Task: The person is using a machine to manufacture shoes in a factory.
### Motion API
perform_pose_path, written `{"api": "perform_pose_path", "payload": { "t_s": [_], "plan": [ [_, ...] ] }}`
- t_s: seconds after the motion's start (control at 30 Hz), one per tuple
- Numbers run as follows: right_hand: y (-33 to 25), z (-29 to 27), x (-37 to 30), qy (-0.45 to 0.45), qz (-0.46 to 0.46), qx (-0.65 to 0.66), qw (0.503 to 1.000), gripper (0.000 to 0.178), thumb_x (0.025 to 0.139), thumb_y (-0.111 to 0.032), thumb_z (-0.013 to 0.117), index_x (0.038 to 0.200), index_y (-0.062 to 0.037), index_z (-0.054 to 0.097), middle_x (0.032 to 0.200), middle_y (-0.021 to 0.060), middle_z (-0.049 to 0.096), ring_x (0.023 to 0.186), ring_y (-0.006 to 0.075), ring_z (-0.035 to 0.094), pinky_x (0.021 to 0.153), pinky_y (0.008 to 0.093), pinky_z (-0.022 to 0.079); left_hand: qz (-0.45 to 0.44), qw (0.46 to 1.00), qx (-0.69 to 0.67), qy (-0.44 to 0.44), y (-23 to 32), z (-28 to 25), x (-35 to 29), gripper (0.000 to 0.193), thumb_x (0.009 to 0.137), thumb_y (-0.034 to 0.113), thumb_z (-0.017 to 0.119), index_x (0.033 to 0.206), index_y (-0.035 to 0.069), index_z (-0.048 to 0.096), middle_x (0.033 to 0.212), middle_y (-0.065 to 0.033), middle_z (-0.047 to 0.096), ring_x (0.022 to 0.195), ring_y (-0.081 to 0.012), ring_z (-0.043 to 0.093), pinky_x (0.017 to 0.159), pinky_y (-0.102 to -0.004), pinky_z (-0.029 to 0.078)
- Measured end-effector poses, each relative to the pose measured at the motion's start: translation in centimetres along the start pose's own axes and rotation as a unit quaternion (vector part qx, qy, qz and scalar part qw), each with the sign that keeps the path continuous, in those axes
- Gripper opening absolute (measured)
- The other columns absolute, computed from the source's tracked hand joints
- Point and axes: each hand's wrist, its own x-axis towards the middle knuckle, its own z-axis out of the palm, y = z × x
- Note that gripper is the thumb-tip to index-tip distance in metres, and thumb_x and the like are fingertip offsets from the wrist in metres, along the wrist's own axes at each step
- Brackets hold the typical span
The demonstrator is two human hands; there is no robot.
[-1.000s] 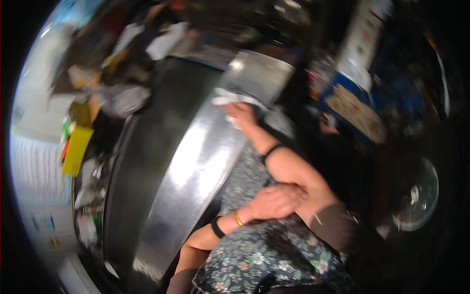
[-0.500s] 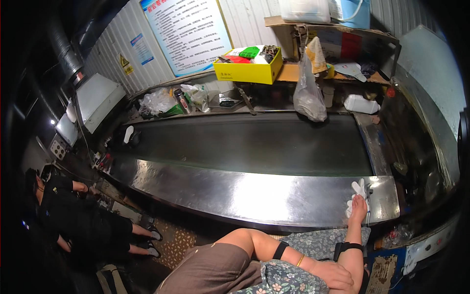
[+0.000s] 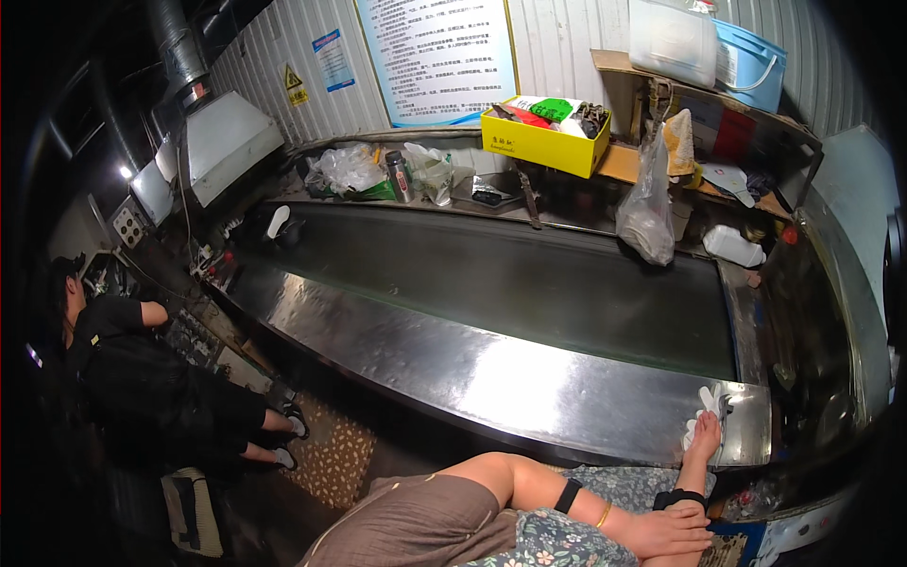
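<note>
My left hand [image 3: 666,535] lies across my right forearm near the wrist, its fingers stretched out and a gold bracelet behind it. At the right end of the shiny metal ledge [image 3: 515,392], my right hand [image 3: 704,435] rests with fingers extended against some white pieces with rounded ends [image 3: 709,397]. Whether these are gloves or cut parts is too small to tell. A small dark item [image 3: 726,406] sits beside them. Beyond the ledge runs a dark conveyor belt [image 3: 510,293]. On its far left end lies a white sole-shaped piece [image 3: 278,222] against something dark.
Behind the belt are plastic bags [image 3: 350,170], a thermos flask [image 3: 399,178], a yellow box [image 3: 539,142] and a hanging bag [image 3: 647,222]. A white bottle [image 3: 734,248] lies at the right. A co-worker in black [image 3: 142,369] stands left, near a metal hood [image 3: 227,146].
The view has turned, so the bench sits farther right and lower. My left hand's fingers lie straighter over my right forearm. My right hand remains at the white pieces. The co-worker's arm has moved.
</note>
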Motion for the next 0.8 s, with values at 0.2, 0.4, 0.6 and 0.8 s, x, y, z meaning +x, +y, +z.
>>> {"api": "perform_pose_path", "payload": {
  "t_s": [0.2, 0.4, 0.6, 0.8],
  "plan": [
    [0.1, -0.6, 0.6, 0.0, 0.012, -0.016, 1.0, 0.043, 0.098, -0.025, 0.055, 0.128, 0.0058, 0.052, 0.126, 0.0195, 0.057, 0.118, 0.0268, 0.056, 0.106, 0.0338, 0.043, -0.027, 0.997, -0.076, -0.002, 0.0, -1.4, -0.7, 0.037, 0.1, 0.014, 0.04, 0.132, -0.002, 0.053, 0.137, -0.0222, 0.053, 0.133, -0.0403, 0.045, 0.106, -0.0552, 0.035],
    [2.0, -0.9, 1.1, -0.006, -0.042, 0.009, 0.999, 0.03, 0.098, -0.021, 0.058, 0.116, 0.0021, 0.059, 0.107, 0.012, 0.064, 0.1, 0.0206, 0.064, 0.088, 0.0294, 0.053, 0.032, 0.977, -0.21, -0.008, -0.7, -3.1, -0.8, 0.043, 0.1, 0.02, 0.039, 0.133, -0.004, 0.049, 0.138, -0.0243, 0.051, 0.133, -0.0424, 0.044, 0.108, -0.0595, 0.033],
    [-4.5, 1.9, -2.4, 0.043, 0.202, 0.111, 0.972, 0.029, 0.091, -0.014, 0.062, 0.118, -0.0041, 0.057, 0.108, 0.0132, 0.064, 0.098, 0.027, 0.063, 0.09, 0.0359, 0.052, 0.095, 0.951, -0.286, -0.076, -2.7, -6.1, -1.2, 0.037, 0.097, 0.021, 0.048, 0.128, 0.001, 0.054, 0.138, -0.0218, 0.052, 0.128, -0.0412, 0.049, 0.108, -0.0531, 0.038],
    [-22.9, -8.6, -10.3, -0.101, -0.033, 0.008, 0.994, 0.026, 0.099, -0.02, 0.059, 0.117, -0.0013, 0.061, 0.103, 0.0126, 0.07, 0.089, 0.0189, 0.068, 0.079, 0.031, 0.055, -0.307, 0.919, -0.162, -0.188, -6.5, -11.9, -6.5, 0.017, 0.093, 0.017, 0.06, 0.092, 0.005, 0.072, 0.081, -0.0163, 0.067, 0.076, -0.0362, 0.062, 0.074, -0.046, 0.048]
  ]
}}
